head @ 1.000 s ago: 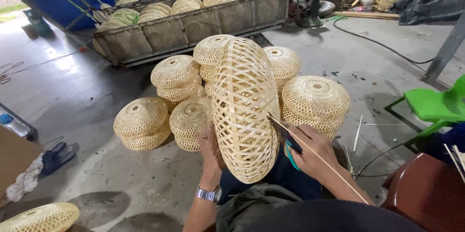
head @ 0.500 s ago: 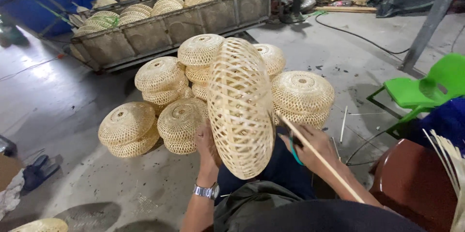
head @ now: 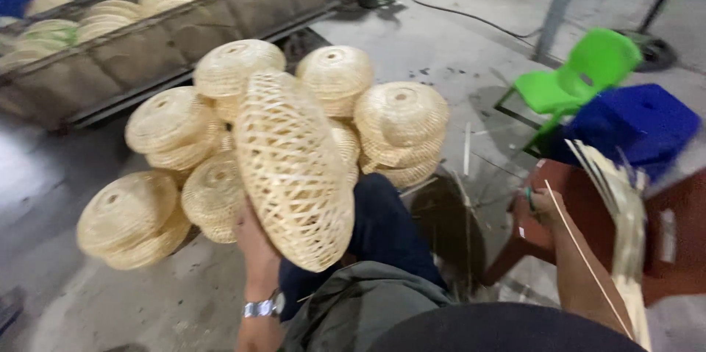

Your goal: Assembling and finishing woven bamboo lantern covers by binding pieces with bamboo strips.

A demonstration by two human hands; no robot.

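A: Status?

B: My left hand (head: 254, 238) is gripping the woven bamboo shade (head: 293, 168) from behind, above my lap. My right hand (head: 540, 205) is pinching 1 bamboo strip (head: 581, 256) by the red stool (head: 537, 242).

A: Risk?

B: Shade is tilting; it could slip onto the stacked shades (head: 176, 175).

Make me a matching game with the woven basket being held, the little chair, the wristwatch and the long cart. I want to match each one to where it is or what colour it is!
Things:
1. woven basket
2. plastic chair
3. wristwatch
4. long cart

Matches:
A. bright green
B. held up by the left hand
C. filled with woven domes, at the back
D. silver, on the left wrist

Pairs: 1-B, 2-A, 3-D, 4-C
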